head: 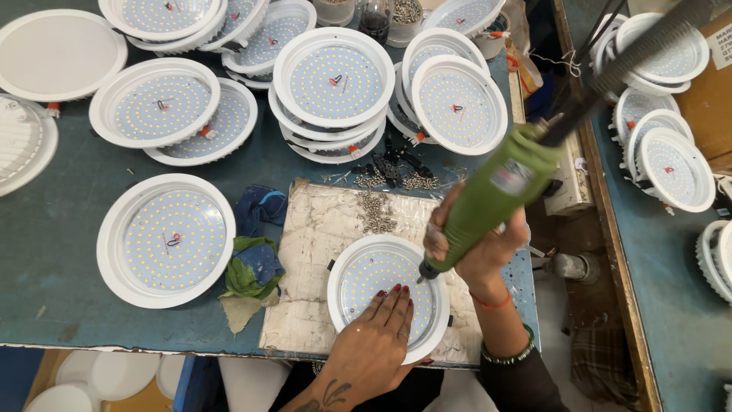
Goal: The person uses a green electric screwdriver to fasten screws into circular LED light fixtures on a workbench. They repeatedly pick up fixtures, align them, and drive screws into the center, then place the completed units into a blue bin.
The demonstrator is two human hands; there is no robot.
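Right hand point(488, 248) wrapped tight around green power screwdriver point(494, 197), left hand point(375, 336) flat, fingers spread, on round white lamp panel point(385, 297).

A round lamp point(389, 296) lay on a flat board point(320, 252) near the table's point(69, 229) front edge. The left hand point(374, 336) rested on it. The right hand point(480, 244) held a power screwdriver point(488, 200) over its right side. Screws point(375, 211) lay behind it, rags point(255, 252) to its left, and another lamp point(168, 240) further left.

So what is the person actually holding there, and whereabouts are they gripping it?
The right hand grips a green electric screwdriver around its lower body. The left hand holds nothing; it presses flat on a round white LED light panel.
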